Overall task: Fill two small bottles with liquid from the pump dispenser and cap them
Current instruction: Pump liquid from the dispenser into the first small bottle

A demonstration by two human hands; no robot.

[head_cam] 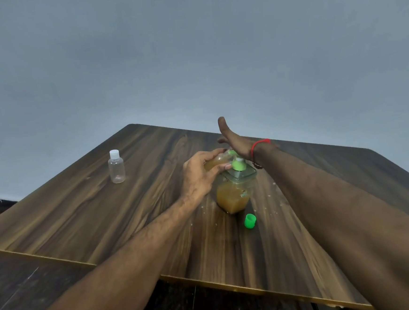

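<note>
Wooden counter (106, 223) spreads bare left of the left hand (200, 174), which grips a small bottle (215, 162); right hand (234, 142), fingers straight, presses the pump dispenser (235, 189) below it.

The left hand (200, 173) holds a small bottle (215, 162) with brown liquid in it, tipped up to the green pump top (238, 163) of the pump dispenser (234, 192). The right hand (234, 140) presses flat on the pump top, thumb sticking up. A green cap (250, 221) sits on the wooden table (153, 207) just in front. An empty bottle (116, 166) with a white cap stands well apart on the left.
</note>
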